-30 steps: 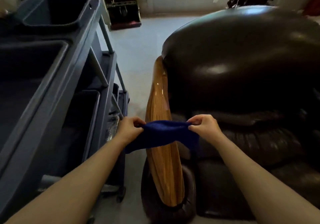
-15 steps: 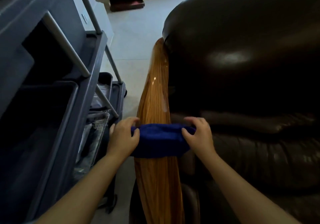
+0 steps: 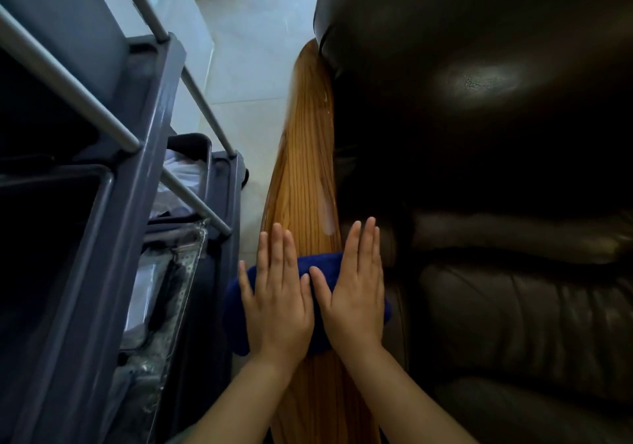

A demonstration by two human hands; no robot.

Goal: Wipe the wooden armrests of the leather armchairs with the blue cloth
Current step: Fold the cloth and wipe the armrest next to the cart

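Observation:
The glossy wooden armrest (image 3: 301, 169) runs away from me along the left side of a dark leather armchair (image 3: 479, 118). The blue cloth (image 3: 324, 261) lies folded across the armrest, near its close end. My left hand (image 3: 277, 299) and my right hand (image 3: 356, 292) both rest flat on top of the cloth, side by side, with fingers stretched forward and palms down. Neither hand grips the cloth; they cover most of it. A pale smear (image 3: 327, 214) shows on the wood just ahead of my right fingertips.
A grey cleaning cart (image 3: 137, 176) with metal bars and dark bins stands close on the left, leaving a narrow strip of pale tiled floor (image 3: 246, 66) between it and the armrest. Clear plastic bags (image 3: 161, 272) sit in its lower tray. The chair's seat cushion (image 3: 513, 306) is to the right.
My hands let go of the cloth's ends and now lie flat on top of it on the armrest. The view has dropped lower and closer to the armrest.

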